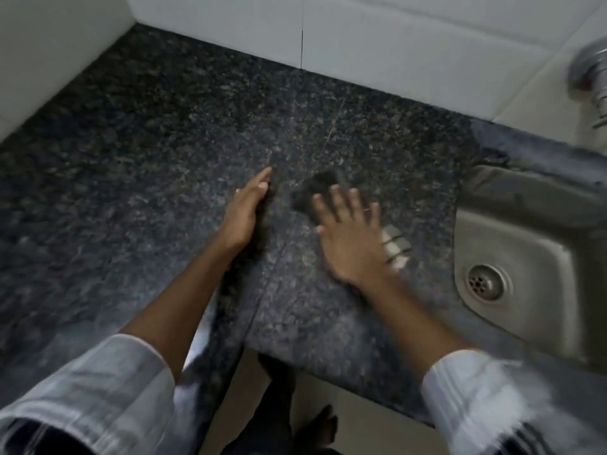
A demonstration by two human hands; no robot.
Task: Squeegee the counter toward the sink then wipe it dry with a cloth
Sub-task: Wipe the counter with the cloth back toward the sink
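Note:
My right hand (351, 238) lies flat with its fingers spread, pressing a cloth (320, 188) onto the dark speckled granite counter (164, 159). The cloth is dark in front of my fingertips, and a pale striped part (397, 247) shows at the hand's right side. The rest of it is hidden under my palm. My left hand (244, 211) rests on its edge on the counter a little to the left, fingers straight and together, holding nothing. A steel sink (525, 244) with its drain (485, 283) is set into the counter at the right. The view is motion-blurred.
White wall tiles (377, 44) run along the back and left of the counter corner. A chrome tap (591, 73) sticks out at the top right above the sink. The counter's front edge is near my body, with beige floor (328, 399) and my feet below.

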